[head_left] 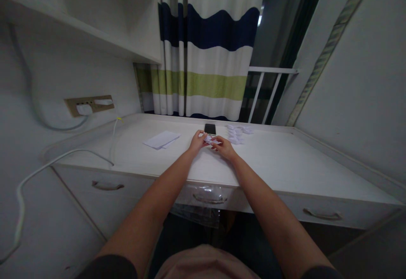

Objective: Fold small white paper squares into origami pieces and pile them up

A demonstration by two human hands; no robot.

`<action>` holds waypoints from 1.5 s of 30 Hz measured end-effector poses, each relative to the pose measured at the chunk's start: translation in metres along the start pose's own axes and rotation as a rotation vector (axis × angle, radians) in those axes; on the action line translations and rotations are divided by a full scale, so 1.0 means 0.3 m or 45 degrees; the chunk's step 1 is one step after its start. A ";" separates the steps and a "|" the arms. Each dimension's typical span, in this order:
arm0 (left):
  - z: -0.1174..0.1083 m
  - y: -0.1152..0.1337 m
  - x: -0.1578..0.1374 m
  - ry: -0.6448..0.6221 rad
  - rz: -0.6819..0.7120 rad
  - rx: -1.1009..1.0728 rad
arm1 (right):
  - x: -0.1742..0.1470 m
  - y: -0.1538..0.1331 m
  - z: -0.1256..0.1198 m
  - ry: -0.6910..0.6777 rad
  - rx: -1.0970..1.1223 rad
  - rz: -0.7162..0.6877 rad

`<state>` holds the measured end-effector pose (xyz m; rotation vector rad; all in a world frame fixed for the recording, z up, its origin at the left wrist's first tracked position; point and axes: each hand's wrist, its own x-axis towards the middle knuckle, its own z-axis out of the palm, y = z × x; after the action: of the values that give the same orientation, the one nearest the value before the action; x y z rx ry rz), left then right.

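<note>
Between my two hands, just above the white desk [301,164], is a small folded piece of white paper [209,139]. My left hand [198,140] grips its left side with closed fingers. From the right, my right hand [223,147] pinches the same paper. The exact folds are too small to make out. Right of my hands lie several small folded white paper pieces [234,135], grouped in rows. A stack of flat white paper sheets [161,139] rests to the left. Directly behind my hands a black phone [209,129] lies flat.
A white cable [79,151] loops over the desk's left end, near a wall socket [90,104] with plugs. Low side edges bound the desk. Drawers with handles [108,185] run along its front. A striped curtain [218,59] hangs behind, and a shelf [95,37] juts out upper left.
</note>
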<state>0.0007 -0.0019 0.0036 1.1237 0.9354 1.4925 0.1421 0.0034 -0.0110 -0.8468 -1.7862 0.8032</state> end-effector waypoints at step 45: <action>-0.004 -0.001 -0.009 -0.157 -0.006 -0.261 | 0.014 0.018 -0.005 0.087 -0.395 -0.256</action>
<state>-0.0001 -0.0046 0.0025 1.0500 0.6840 1.4619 0.1434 0.0101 -0.0130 -0.8633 -1.9269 0.3679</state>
